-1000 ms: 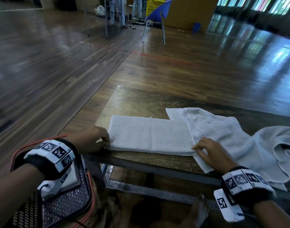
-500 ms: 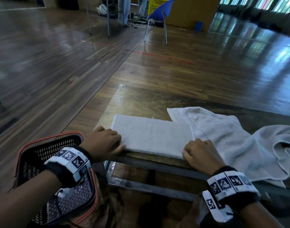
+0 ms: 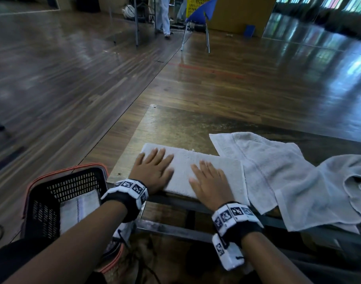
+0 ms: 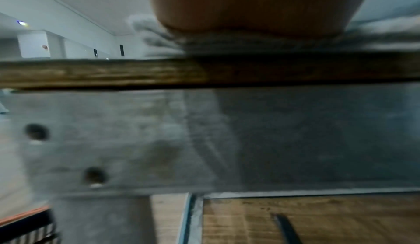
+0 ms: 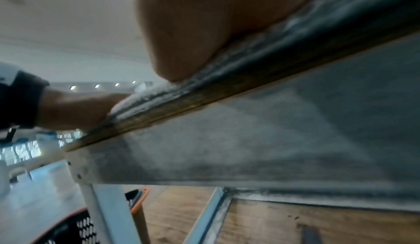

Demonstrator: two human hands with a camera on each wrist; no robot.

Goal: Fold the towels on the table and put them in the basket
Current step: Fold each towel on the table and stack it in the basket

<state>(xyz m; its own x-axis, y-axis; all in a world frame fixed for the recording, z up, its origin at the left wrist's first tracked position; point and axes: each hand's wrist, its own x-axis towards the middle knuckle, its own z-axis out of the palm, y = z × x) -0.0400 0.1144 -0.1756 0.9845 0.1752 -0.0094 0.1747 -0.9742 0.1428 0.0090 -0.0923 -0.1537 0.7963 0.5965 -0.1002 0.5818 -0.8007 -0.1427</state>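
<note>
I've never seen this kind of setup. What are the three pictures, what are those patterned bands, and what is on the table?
A person, not a machine, wears three cameras. The head view looks down at both hands; each wrist view looks along a palm from below the table edge. The patterned bands are wrist straps. The left hand and right hand lie flat on a folded towel, gripping nothing. A rumpled towel lies to its right. The basket on the floor already holds one folded towel.

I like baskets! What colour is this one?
Black basket with an orange rim, best seen in the head view.
</note>
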